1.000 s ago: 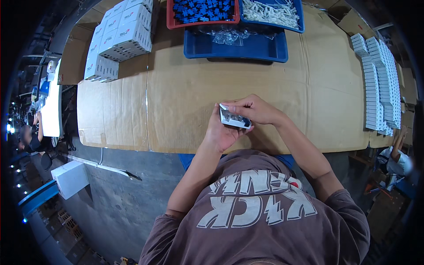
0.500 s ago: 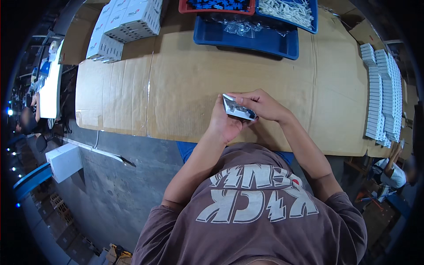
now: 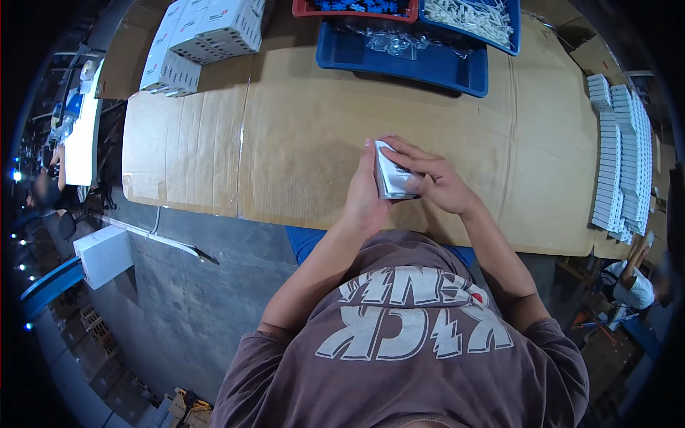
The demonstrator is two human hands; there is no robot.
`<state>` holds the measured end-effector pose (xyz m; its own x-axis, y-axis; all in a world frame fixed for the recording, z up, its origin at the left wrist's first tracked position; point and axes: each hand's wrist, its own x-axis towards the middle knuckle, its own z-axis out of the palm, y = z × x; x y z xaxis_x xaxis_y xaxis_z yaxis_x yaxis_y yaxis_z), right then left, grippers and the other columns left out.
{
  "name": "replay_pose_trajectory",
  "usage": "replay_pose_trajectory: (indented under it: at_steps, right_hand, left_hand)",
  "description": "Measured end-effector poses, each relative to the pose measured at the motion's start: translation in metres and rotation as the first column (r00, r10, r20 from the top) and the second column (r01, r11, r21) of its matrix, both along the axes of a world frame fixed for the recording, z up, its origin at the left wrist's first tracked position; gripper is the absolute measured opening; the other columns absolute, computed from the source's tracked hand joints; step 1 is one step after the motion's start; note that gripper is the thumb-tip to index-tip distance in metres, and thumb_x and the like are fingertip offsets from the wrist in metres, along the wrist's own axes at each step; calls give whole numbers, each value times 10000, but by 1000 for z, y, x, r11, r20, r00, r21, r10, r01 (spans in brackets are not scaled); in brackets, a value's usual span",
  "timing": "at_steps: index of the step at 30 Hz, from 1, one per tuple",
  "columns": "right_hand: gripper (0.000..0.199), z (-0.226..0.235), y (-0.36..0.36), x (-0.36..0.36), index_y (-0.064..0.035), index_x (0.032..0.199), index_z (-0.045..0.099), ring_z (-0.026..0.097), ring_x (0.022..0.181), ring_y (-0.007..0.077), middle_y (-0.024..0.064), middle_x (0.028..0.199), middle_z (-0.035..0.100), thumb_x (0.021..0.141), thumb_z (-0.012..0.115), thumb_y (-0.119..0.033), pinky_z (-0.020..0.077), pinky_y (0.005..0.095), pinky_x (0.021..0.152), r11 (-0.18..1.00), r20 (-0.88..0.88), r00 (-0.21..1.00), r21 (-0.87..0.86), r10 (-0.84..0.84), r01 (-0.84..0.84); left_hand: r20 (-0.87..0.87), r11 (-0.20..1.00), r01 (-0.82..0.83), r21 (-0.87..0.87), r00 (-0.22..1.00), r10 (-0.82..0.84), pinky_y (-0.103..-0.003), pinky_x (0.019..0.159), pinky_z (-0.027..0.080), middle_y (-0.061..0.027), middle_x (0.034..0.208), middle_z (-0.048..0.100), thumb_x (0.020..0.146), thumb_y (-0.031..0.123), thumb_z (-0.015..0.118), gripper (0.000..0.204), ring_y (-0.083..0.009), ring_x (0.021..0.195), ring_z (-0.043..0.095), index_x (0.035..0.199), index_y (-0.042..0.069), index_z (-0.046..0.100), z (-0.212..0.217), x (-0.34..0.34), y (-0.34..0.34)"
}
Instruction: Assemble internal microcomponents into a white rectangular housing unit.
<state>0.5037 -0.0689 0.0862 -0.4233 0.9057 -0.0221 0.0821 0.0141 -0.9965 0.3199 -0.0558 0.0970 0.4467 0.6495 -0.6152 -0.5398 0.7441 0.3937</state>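
Observation:
Between both hands, just over the near part of the cardboard-covered table (image 3: 307,157), I hold a small white box (image 3: 392,181) with dark print on its upper face. My left hand (image 3: 365,194) cups it from the left and below, its fingers largely hidden behind the box. Over the top and right side lies my right hand (image 3: 439,180), closed on it with fingers bent across the upper face. What the box contains cannot be seen.
At the far side sit a blue tray (image 3: 421,73) with clear plastic bags, a red tray (image 3: 357,14) of blue pieces and another blue tray (image 3: 469,39) of white pieces. White boxes (image 3: 185,46) are stacked far left. More boxes (image 3: 622,157) line the right edge.
The box was tilted, showing dark and grey contents under my right thumb; now a white printed face is up. My right hand has shifted over it, and the box stands more upright in view.

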Motion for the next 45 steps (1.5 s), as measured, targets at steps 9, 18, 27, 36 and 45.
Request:
replay_pose_trajectory:
  at_steps: [9, 18, 27, 36, 45]
  right_hand:
    - [677, -12, 4, 2, -59, 1477, 577, 561, 1365, 233, 122, 1471, 613, 864, 857, -119, 439, 368, 1136, 882, -170, 866, -140, -470, 451]
    - [608, -19, -5, 26, -46, 1331, 679, 687, 1093, 163, 65, 1203, 745, 794, 920, -202, 551, 328, 941, 909, -273, 912, -368, -306, 195]
    - [666, 0, -2, 23, -32, 1277, 708, 679, 1188, 220, 136, 1312, 717, 801, 875, -468, 545, 361, 988, 904, -361, 873, -388, -329, 180]
    - [343, 3, -7, 24, 6, 1237, 708, 689, 1052, 165, 69, 1186, 728, 911, 799, -50, 552, 334, 973, 886, -398, 814, -368, -423, 281]
    - [351, 19, 2, 18, -10, 1188, 711, 655, 1123, 176, 48, 1229, 687, 858, 831, -7, 540, 350, 1001, 938, -216, 928, -238, -304, 251]
  left_hand:
    - [-154, 956, 211, 202, 971, -182, -367, 998, 535, -101, 1247, 662, 1087, 458, 545, 529, -210, 1171, 660, 1398, 29, 543, 8, 4, 5]
    - [-426, 687, 501, 527, 855, -296, -297, 947, 502, -72, 1213, 660, 1018, 160, 696, 465, -118, 1093, 605, 1395, -63, 540, 10, -17, 1]
    - [-389, 665, 480, 572, 873, -295, -311, 1014, 473, -78, 1319, 603, 1036, 99, 637, 493, -136, 1209, 562, 1481, -17, 459, 19, -15, -1]
    - [-354, 736, 298, 608, 931, -84, -291, 951, 496, -55, 1291, 627, 1006, 83, 709, 453, -118, 1152, 587, 1425, 17, 547, 20, -13, 6]
    - [-306, 736, 208, 644, 952, -1, -253, 859, 520, -48, 1197, 681, 966, 62, 764, 406, -105, 1030, 639, 1337, -20, 621, 3, -19, 4]
